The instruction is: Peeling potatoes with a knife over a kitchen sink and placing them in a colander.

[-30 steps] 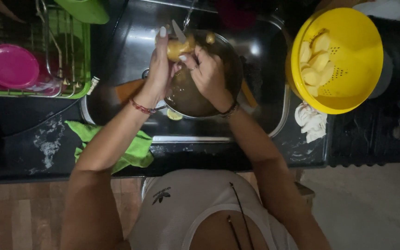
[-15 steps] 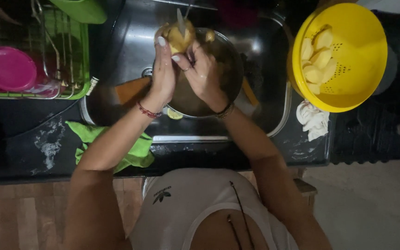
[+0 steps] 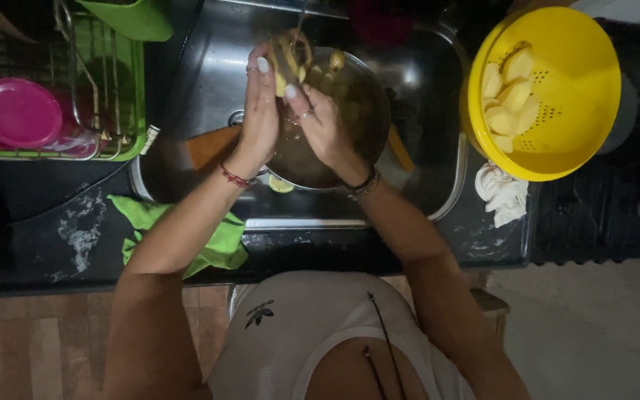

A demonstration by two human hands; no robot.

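Since half a second ago, both hands have lifted slightly and the potato [image 3: 290, 59] has turned, so a strip of peel now shows across its face. The fingers [image 3: 262, 70] of my left hand [image 3: 259, 118] are clamped around the potato's left side, holding it up over the dark pot [image 3: 350, 126] in the sink [image 3: 187, 96]. My right hand [image 3: 324, 130] presses against the potato from below and right, fingers closed on a knife whose thin blade [image 3: 301, 15] pokes up above; the handle is buried in my grip.

I judge the work well under way: several peeled pale pieces already lie in the yellow colander [image 3: 579, 96] on the dark surface [image 3: 53, 244] to the right, while this potato is only part peeled, and more lumps seem to wait in the pot.

Beyond that, a green cloth [image 3: 216, 244] hangs at the sink's edge, a white rag [image 3: 501, 194] lies under the colander, and a pink lid [image 3: 18, 111] sits in the green dish rack [image 3: 131, 111] at left.

Dim light hides the pot's contents, and the blade tip is cut off at the top.
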